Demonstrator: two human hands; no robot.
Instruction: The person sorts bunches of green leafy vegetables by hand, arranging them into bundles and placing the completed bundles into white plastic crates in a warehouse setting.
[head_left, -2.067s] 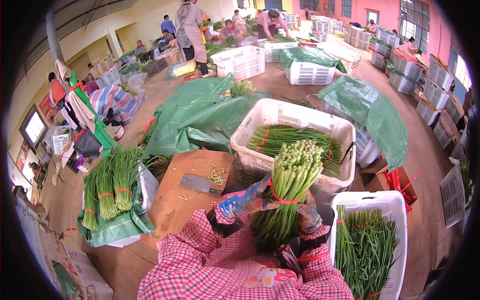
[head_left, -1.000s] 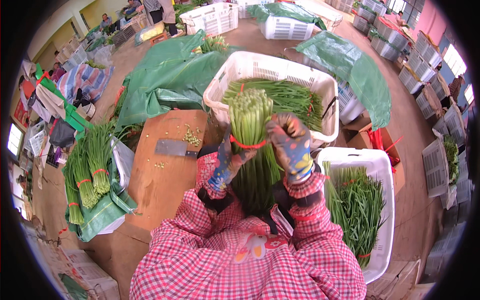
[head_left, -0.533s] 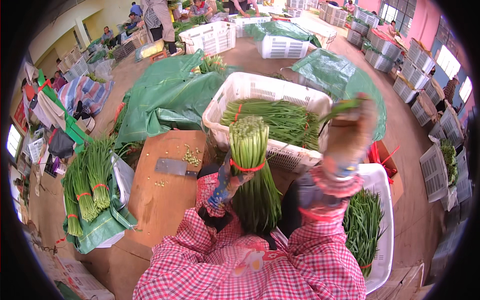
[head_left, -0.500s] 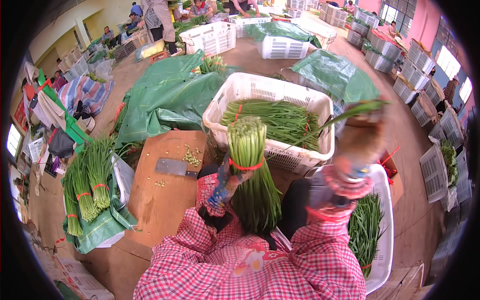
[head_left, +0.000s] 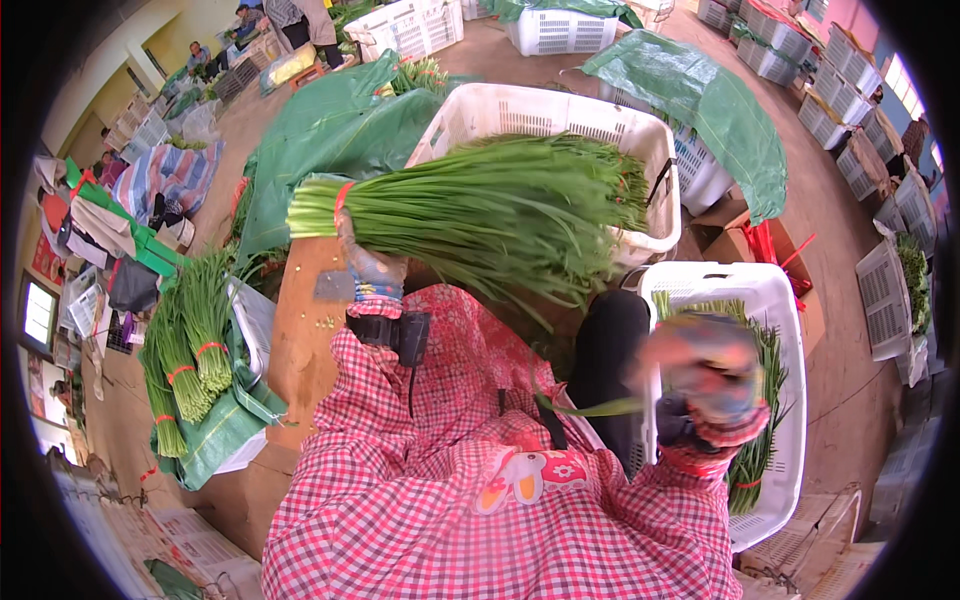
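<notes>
Low over the cutting board and the far crate, my left hand (head_left: 368, 258) is closed round a big bunch of garlic chives (head_left: 470, 205). A red band circles the bunch near its pale cut ends, which point left; the leaves fan out to the right. My right hand (head_left: 705, 365), gloved and blurred by motion, is above the right white crate (head_left: 795, 470); its fingers cannot be made out. A loose green leaf (head_left: 600, 408) lies just left of that hand. Banded chives (head_left: 755, 440) rest inside the right crate. A cleaver (head_left: 334, 286) lies on the wooden board (head_left: 300, 365).
Several banded bunches (head_left: 195, 340) sit on green sheeting at the left. Beyond my left hand, a white crate (head_left: 560, 105) holds more chives, partly hidden by the bunch. Green tarps (head_left: 330, 140) cover produce. A cardboard box (head_left: 735, 235) stands behind the right crate.
The bunch has gone from upright to lying sideways, cut ends left, and my left hand has moved left and up. My right hand has dropped from beside the far crate to the right crate.
</notes>
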